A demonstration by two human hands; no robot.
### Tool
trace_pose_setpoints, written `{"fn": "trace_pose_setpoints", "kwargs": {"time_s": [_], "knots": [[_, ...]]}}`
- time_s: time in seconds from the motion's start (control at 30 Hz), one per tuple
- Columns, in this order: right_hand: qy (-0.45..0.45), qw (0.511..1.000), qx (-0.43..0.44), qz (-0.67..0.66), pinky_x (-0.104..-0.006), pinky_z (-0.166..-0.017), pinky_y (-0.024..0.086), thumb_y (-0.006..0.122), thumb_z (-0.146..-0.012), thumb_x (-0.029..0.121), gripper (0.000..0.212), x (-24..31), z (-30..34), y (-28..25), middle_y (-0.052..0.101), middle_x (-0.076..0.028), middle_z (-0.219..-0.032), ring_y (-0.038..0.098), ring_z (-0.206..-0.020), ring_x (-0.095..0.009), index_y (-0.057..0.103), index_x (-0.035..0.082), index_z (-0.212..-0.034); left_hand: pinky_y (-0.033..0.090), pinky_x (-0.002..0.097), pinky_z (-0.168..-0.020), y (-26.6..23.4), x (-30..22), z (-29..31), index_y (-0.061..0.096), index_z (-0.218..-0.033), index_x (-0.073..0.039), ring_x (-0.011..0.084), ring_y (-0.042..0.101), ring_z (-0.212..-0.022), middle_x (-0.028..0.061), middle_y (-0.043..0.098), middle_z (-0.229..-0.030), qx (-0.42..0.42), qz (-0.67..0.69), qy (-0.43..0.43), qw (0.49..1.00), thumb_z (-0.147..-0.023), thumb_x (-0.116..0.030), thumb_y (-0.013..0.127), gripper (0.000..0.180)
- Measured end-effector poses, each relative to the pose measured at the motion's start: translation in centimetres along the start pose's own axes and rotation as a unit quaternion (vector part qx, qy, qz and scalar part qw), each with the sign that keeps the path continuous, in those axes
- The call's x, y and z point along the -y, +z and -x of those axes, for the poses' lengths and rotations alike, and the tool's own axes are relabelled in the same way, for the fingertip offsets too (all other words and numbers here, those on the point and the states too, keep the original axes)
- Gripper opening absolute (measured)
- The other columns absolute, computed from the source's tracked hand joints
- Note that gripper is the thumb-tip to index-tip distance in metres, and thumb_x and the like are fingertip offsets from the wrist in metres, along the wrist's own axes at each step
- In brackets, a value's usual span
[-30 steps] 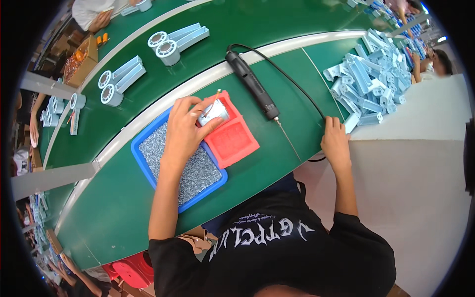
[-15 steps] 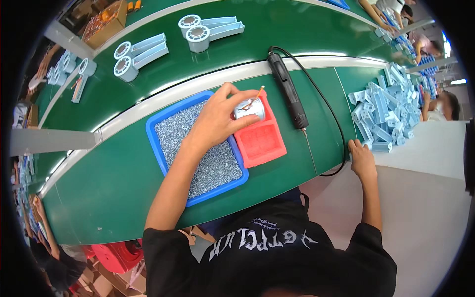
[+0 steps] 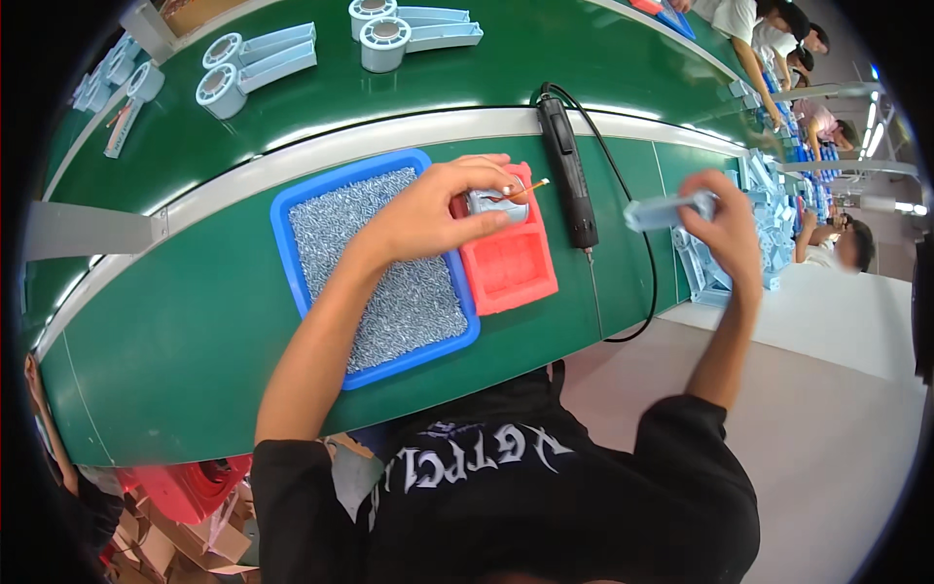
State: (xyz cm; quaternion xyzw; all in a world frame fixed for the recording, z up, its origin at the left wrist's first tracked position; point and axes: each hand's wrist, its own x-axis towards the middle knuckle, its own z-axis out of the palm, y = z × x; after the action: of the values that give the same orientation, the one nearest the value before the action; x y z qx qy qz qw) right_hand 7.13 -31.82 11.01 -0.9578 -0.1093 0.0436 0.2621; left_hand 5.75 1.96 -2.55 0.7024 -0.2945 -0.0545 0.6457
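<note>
My left hand [image 3: 428, 209] is closed around a light blue round housing [image 3: 504, 206] with a thin orange-brown wire sticking out of it. The housing sits in the far part of a red two-compartment fixture [image 3: 520, 298]; the near compartment holds nothing. Off to the right, my right hand [image 3: 730, 229] grips a light blue elongated plastic handle piece [image 3: 662, 212], raised above the bench and slightly blurred. Behind that hand lies a heap of similar light blue pieces [image 3: 764, 238].
Left of the fixture stands a blue tray [image 3: 413, 360] full of small screws [image 3: 399, 302]. A black electric screwdriver [image 3: 567, 165] with a looping cable [image 3: 654, 263] lies to the right. Round-headed assemblies with handles [image 3: 384, 44] rest across the metal rail [image 3: 321, 148]. Other people work at the far right.
My right hand has come up from the bench edge by the heap and now carries a handle piece leftward. My left hand stays on the housing in the fixture.
</note>
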Motion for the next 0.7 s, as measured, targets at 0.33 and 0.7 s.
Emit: {"fn": "trace_pose_setpoints", "kwargs": {"time_s": [0.33,0.7], "knots": [[-0.067,0.987,0.067,-0.133,-0.0252,-0.074,0.045,0.074,-0.069,0.004,0.036,-4.0,-1.9,7.6,0.066,-0.004,-0.101,0.053,-0.079,-0.015,0.063,0.006,-0.104,0.043,0.0271,-0.063,0.4,-0.7,-0.1,0.071,-0.099,-0.004,0.0176,0.059,-0.073,0.0083,0.069,-0.109,-0.035,0.013,-0.101,0.994,-0.086,-0.007,0.066,0.014],[-0.103,0.974,-0.020,-0.200,-0.0233,-0.060,0.046,0.079,-0.081,0.026,0.043,-3.0,-4.8,7.4,0.069,-0.010,-0.091,0.060,-0.070,-0.015,0.056,0.006,-0.112,0.050,0.0264,-0.071,1.6,-1.5,0.2,0.073,-0.097,-0.003,0.0170,0.064,-0.077,0.0080,0.072,-0.092,-0.110,-0.141,0.039,0.983,-0.081,0.005,0.067,0.019]]}}
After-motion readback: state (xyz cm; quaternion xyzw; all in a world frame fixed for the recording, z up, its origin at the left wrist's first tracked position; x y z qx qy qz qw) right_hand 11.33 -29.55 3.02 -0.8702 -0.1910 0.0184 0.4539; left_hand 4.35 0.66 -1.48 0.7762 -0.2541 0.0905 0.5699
